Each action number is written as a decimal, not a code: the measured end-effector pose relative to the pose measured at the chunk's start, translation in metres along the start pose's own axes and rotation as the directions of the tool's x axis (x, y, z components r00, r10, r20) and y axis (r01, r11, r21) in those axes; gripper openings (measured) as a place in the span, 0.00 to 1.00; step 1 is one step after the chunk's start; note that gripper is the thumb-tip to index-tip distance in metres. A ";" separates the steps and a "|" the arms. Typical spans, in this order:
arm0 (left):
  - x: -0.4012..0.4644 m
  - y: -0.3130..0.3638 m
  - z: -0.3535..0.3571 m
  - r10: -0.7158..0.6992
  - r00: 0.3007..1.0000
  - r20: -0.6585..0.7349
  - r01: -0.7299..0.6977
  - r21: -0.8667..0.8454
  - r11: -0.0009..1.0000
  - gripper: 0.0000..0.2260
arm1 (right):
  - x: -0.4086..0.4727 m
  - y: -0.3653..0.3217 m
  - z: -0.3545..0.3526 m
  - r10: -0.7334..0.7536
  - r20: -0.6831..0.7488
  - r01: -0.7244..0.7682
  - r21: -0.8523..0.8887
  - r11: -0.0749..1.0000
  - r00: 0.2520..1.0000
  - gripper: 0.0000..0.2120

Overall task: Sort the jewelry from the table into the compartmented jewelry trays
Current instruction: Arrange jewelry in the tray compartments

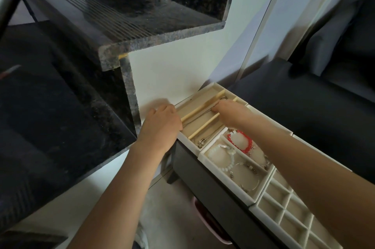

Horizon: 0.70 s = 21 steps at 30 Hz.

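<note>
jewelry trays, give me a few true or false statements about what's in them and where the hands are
1. The red bracelet lies in the middle tray. True.
2. The grid tray nearest the camera is full of rings. False: its visible cells look empty.
3. Both hands are at the long-slot tray. True: the left hand is at its edge, the right hand over its slots.
4. The white bead bracelet lies on the floor. False: it lies in the middle tray.

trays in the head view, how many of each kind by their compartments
long-slot tray: 1
wide-section tray with bracelets: 1
small-square grid tray: 1
total: 3
</note>
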<state>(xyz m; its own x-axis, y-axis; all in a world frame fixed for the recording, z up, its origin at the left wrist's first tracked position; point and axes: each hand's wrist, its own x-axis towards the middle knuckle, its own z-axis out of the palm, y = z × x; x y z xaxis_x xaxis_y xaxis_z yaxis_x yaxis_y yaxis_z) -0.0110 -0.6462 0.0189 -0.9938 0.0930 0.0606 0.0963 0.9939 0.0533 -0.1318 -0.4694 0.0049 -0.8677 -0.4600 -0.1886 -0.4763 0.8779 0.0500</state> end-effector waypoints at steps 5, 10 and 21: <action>0.001 0.001 0.003 0.003 1.000 -0.026 -0.003 -0.002 1.000 0.17 | 0.003 0.004 0.000 0.000 0.023 0.000 0.019 1.000 1.000 0.16; 0.001 0.002 0.006 0.002 0.999 -0.047 -0.001 0.010 1.000 0.17 | 0.010 0.012 0.003 0.036 0.023 -0.036 -0.001 0.999 0.999 0.15; 0.003 0.002 0.009 0.009 0.999 -0.050 -0.007 0.038 0.999 0.16 | 0.008 0.006 0.002 0.053 -0.050 -0.052 0.011 0.999 0.997 0.15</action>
<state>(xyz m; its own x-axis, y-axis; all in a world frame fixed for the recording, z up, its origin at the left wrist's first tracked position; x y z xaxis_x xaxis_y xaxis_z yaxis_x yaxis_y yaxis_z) -0.0139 -0.6438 0.0100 -0.9890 0.0986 0.1104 0.1009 0.9948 0.0153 -0.1409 -0.4675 0.0020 -0.8976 -0.4192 -0.1364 -0.4288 0.9021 0.0494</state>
